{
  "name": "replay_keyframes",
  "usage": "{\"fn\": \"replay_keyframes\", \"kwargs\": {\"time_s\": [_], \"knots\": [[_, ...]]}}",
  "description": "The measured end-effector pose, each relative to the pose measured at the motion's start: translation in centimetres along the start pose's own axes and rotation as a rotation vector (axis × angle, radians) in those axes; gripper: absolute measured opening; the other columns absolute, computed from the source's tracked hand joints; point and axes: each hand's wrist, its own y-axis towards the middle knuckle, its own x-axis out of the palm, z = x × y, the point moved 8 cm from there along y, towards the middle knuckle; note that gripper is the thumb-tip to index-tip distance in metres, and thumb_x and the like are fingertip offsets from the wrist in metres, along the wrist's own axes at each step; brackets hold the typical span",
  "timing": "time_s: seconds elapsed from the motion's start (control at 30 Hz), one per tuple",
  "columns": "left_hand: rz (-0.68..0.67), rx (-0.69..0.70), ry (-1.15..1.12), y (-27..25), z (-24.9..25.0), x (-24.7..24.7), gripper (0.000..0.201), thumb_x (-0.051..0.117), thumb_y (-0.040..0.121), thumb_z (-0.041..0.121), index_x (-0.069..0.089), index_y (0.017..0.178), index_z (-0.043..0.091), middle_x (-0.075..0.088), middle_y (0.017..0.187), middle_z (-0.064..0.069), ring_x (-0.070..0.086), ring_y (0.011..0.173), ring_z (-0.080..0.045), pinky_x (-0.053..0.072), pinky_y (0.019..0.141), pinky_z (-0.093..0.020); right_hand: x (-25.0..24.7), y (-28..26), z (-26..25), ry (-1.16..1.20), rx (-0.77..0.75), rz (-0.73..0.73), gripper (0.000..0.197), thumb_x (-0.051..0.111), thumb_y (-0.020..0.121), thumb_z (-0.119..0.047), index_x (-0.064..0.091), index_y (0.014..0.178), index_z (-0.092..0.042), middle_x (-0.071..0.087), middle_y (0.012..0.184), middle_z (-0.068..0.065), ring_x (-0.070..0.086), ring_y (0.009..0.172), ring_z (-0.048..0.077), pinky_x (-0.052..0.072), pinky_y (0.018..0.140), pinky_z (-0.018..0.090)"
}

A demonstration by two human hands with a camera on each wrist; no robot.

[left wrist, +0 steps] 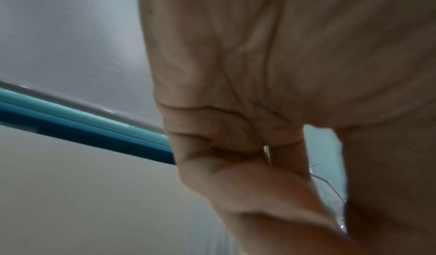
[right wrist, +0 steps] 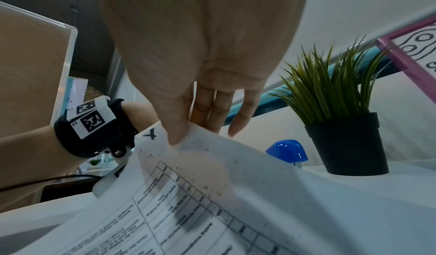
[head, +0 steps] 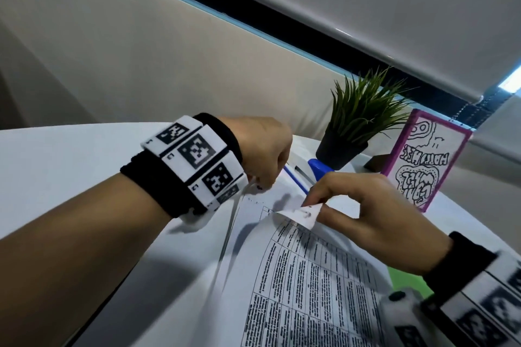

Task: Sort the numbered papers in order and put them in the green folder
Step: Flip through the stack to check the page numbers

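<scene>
The thumb and forefinger of the right hand (head: 375,214) pinch the far corner of the top sheet (head: 315,276) of the numbered papers (head: 282,304) and curl it up and back, so that its underside shows with a hand-drawn mark on it; the other fingers (right wrist: 243,117) of that hand hang fairly straight beyond the lifted edge. The left hand (head: 262,149) is curled into a loose fist, its fingertips closed on the upper left edge of the same stack, which is raised off the white table (head: 70,177) on that side; the left wrist view shows only folded fingers from below, with a thin strip of paper between them. The top sheet carries a printed table with dense text in its cells. The papers lie in front of the black pot of the small green plant (head: 363,110), nearer the person than the pot. A blue stapler (head: 320,167) sits just in front of the pot, between it and the far edge of the papers. A purple-framed drawing (head: 425,160) stands to the right of the pot, close beside it. The green folder (head: 408,282) shows only as a small patch under the right edge of the papers, by the right wrist. Both wrists wear black bands with white marker blocks (head: 197,160).
</scene>
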Motion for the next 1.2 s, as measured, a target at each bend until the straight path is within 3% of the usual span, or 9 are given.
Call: {"fn": "replay_keyframes", "kwargs": {"time_s": [0.1, 0.23, 0.33, 0.5, 0.6, 0.7, 0.77, 0.93, 1.2], "knots": [[0.006, -0.015, -0.022, 0.0, -0.5, -0.1, 0.009, 0.072, 0.078, 0.013, 0.070, 0.069, 0.013, 0.069, 0.061, 0.003, 0.064, 0.051, -0.007, 0.038, 0.039, -0.012, -0.1, 0.1, -0.3, 0.001, 0.011, -0.009, 0.003, 0.070, 0.085, -0.028, 0.070, 0.087, -0.025, 0.072, 0.086, -0.016, 0.069, 0.084, 0.004, 0.053, 0.077, 0.025], [-0.036, -0.035, -0.013, -0.3, -0.4, 0.2, 0.037, 0.087, 0.064, 0.043, 0.066, 0.080, 0.016, 0.065, 0.061, 0.007, 0.059, 0.053, -0.008, 0.041, 0.046, -0.019, -0.3, 0.4, -0.7, 0.002, 0.005, 0.011, 0.015, 0.064, 0.084, -0.038, 0.070, 0.086, -0.024, 0.072, 0.082, -0.016, 0.068, 0.080, 0.002, 0.049, 0.075, 0.014], [-0.010, -0.066, 0.065, -0.2, -0.4, 0.4, 0.038, 0.088, 0.065, 0.031, 0.067, 0.090, 0.012, 0.058, 0.058, 0.006, 0.054, 0.052, -0.008, 0.039, 0.046, -0.020, -0.2, 0.6, -0.6, -0.016, 0.019, 0.024, 0.003, 0.069, 0.089, -0.024, 0.071, 0.090, -0.024, 0.071, 0.082, -0.017, 0.066, 0.079, 0.001, 0.044, 0.073, 0.007], [0.087, -0.066, 0.096, -0.2, -0.8, -0.8, 0.014, 0.080, 0.075, 0.011, 0.070, 0.085, 0.010, 0.051, 0.044, 0.012, 0.046, 0.037, 0.004, 0.044, 0.051, -0.018, 0.0, 0.8, -1.0, -0.011, 0.018, 0.047, 0.019, 0.069, 0.089, -0.016, 0.072, 0.104, -0.028, 0.066, 0.079, -0.022, 0.065, 0.079, 0.000, 0.042, 0.069, 0.005], [0.084, -0.066, 0.036, -0.3, -1.1, -1.1, 0.007, 0.076, 0.079, 0.009, 0.069, 0.082, 0.012, 0.052, 0.033, 0.012, 0.052, 0.037, 0.002, 0.037, 0.038, -0.013, 0.4, 0.7, -0.9, 0.000, 0.025, 0.035, 0.019, 0.071, 0.087, -0.011, 0.073, 0.096, -0.027, 0.068, 0.082, -0.023, 0.066, 0.080, 0.000, 0.044, 0.070, 0.007], [0.103, -0.030, -0.092, -0.6, -0.9, -1.8, 0.017, 0.076, 0.080, 0.010, 0.063, 0.091, 0.013, 0.070, 0.061, 0.002, 0.065, 0.047, -0.011, 0.029, 0.030, -0.010, 0.5, 0.7, -0.6, -0.013, 0.051, 0.074, 0.020, 0.071, 0.086, -0.012, 0.070, 0.098, -0.028, 0.070, 0.084, -0.017, 0.067, 0.082, 0.004, 0.048, 0.072, 0.012], [0.125, 0.026, -0.124, -1.0, -0.2, -2.5, 0.018, 0.077, 0.078, 0.011, 0.063, 0.089, 0.013, 0.074, 0.074, 0.000, 0.065, 0.046, -0.010, 0.028, 0.030, -0.009, 0.3, 0.6, -0.3, 0.006, 0.087, 0.129, 0.029, 0.071, 0.085, -0.016, 0.062, 0.111, -0.027, 0.069, 0.081, -0.013, 0.066, 0.082, 0.006, 0.047, 0.074, 0.011], [0.104, 0.126, -0.155, -1.9, 1.4, -3.4, 0.006, 0.076, 0.080, 0.019, 0.070, 0.079, 0.020, 0.074, 0.077, 0.004, 0.062, 0.043, -0.004, 0.041, 0.053, -0.018, -0.2, 0.2, 0.5, -0.001, 0.155, 0.199, 0.049, 0.072, 0.083, -0.024, 0.055, 0.129, -0.023, 0.069, 0.079, -0.013, 0.066, 0.081, 0.005, 0.050, 0.079, 0.022], [-0.012, 0.143, -0.103, -1.7, 1.8, -2.0, 0.014, 0.064, 0.090, 0.033, 0.064, 0.079, 0.025, 0.069, 0.083, 0.008, 0.061, 0.052, 0.000, 0.040, 0.056, -0.022, -0.3, -0.2, 0.8, -0.036, 0.157, 0.201, 0.037, 0.074, 0.081, -0.026, 0.064, 0.117, -0.029, 0.067, 0.075, -0.010, 0.064, 0.077, 0.008, 0.049, 0.073, 0.025]]}}
